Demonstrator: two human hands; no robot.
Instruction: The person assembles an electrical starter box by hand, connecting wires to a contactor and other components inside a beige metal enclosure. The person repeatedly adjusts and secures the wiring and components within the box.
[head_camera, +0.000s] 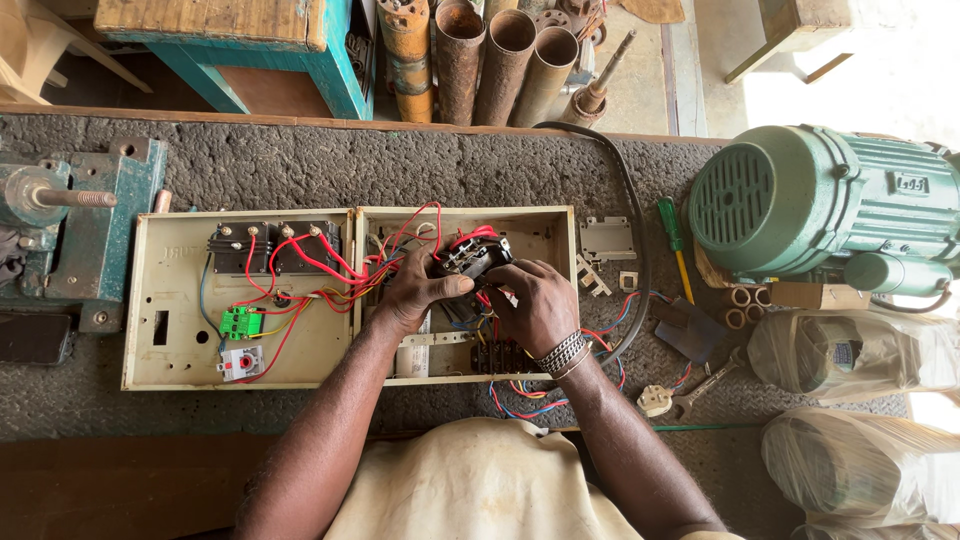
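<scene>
Bench vise (65, 215) is sitting far left on the bench (300, 165), well apart from the work. Open beige control box (350, 295) is lying flat, lid half left, contactors (275, 248) and green terminal block (240, 322) mounted in it.

Left hand (415, 292) is closing its grip on the black switch block (472, 256), thumb across the body, holding it just above the right compartment. Right hand (540, 305) is curling fingers at the wires under it; can't tell what it's pinching.

Block is looking light, rigid plastic, tethered by stiff red wires (340, 265): best gripping the body sides, not the terminals. Green motor (820, 205) is sitting far right.
</scene>
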